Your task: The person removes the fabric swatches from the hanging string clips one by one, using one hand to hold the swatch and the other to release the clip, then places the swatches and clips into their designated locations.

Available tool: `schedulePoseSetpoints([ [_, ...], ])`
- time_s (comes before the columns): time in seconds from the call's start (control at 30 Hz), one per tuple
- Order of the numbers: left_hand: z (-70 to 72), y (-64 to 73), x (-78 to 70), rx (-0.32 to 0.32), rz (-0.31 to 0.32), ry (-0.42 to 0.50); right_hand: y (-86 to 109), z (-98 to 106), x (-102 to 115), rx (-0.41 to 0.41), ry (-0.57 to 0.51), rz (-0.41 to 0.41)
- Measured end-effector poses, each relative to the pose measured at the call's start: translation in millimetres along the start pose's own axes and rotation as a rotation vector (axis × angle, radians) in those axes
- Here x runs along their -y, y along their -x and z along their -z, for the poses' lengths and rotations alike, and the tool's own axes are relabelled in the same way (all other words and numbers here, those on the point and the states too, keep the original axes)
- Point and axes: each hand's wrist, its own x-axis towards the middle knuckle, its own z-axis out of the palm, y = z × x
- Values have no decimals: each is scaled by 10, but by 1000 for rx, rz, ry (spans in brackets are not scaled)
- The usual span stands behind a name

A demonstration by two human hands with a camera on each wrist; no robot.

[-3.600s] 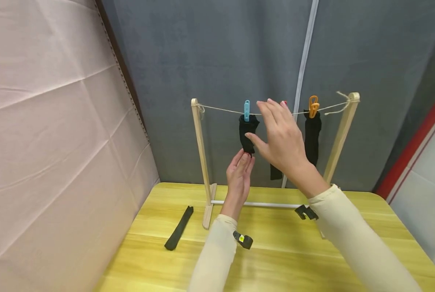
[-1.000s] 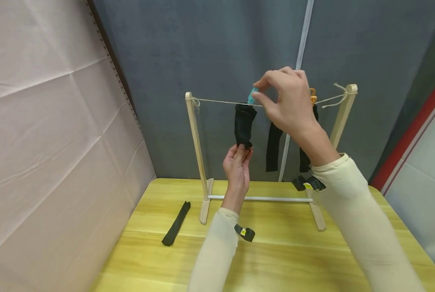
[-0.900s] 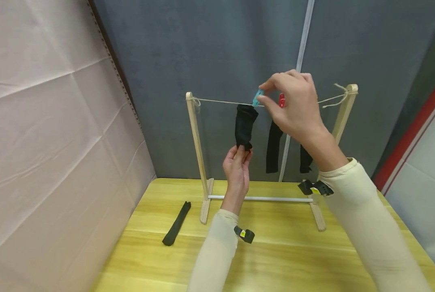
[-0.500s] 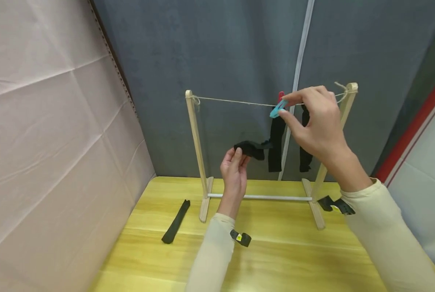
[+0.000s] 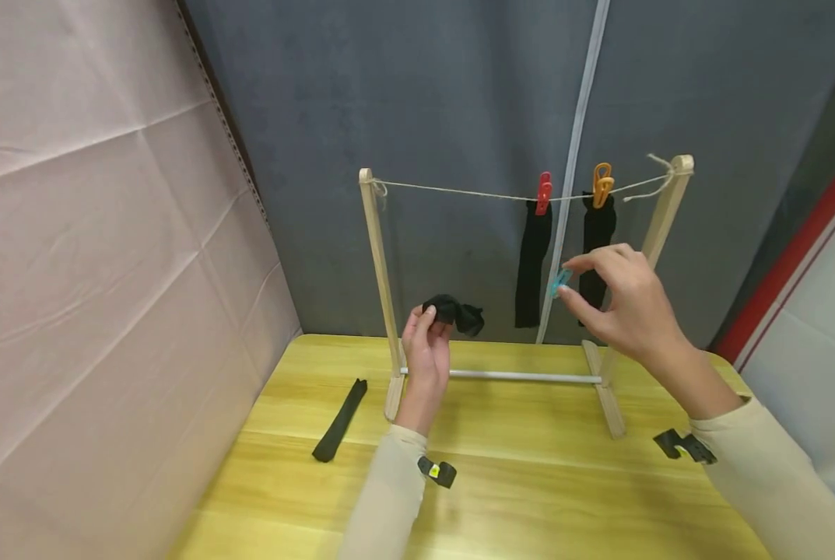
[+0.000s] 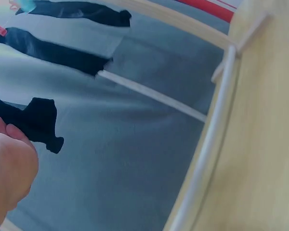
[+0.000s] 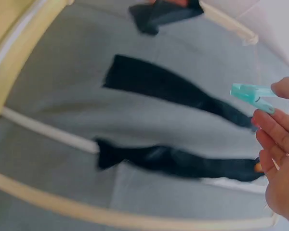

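Observation:
My left hand (image 5: 427, 354) pinches a crumpled black sock (image 5: 469, 320) between thumb and fingers, below the string line and near the left post. In the left wrist view the sock (image 6: 38, 118) sticks out past my fingers, its free end hanging loose. My right hand (image 5: 630, 307) holds a light blue clothespin (image 5: 561, 281) between thumb and fingertips, in front of the right part of the rack. The right wrist view shows the clothespin (image 7: 248, 93) with nothing in its mouth. On the line, a red clothespin (image 5: 544, 194) and an orange clothespin (image 5: 602, 187) each hold a hanging black sock.
The string (image 5: 452, 188) runs between two wooden posts, joined low down by a white bar (image 5: 515, 376). Another black sock (image 5: 340, 421) lies flat on the wooden table (image 5: 515, 467), left of the rack. A grey curtain (image 5: 424, 93) hangs behind.
The blue clothespin came off the line in my right hand, which moved right and down. The sock it held dropped from the string, and my left hand lowered it leftward.

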Motion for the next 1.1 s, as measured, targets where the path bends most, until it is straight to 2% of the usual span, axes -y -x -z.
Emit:
schedulePoseSetpoints([
  [0.2,309,69,-126,-56,-11,-35,240,48,-224,34,15,-129],
  [0.33,515,128,-253,-99,-18,-56,429,98,-343,91,23,-179],
  [0.5,805,171,-484,-124,-24,-104,705,129,-503,170,56,-206],
  [0.67,1123,185,-747,-149,-34,-169,898,152,-666,207,89,-243],
  [0.83,1395,189,-953,-206,-37,-244,1051,141,-811,259,107,-324],
  [0.93,1552,189,-1045,-226,18,-304,1156,135,-896,294,109,-375],
  [1.1,1813,234,-1185,-200,165,-438,1327,124,-1027,362,102,-406],
])
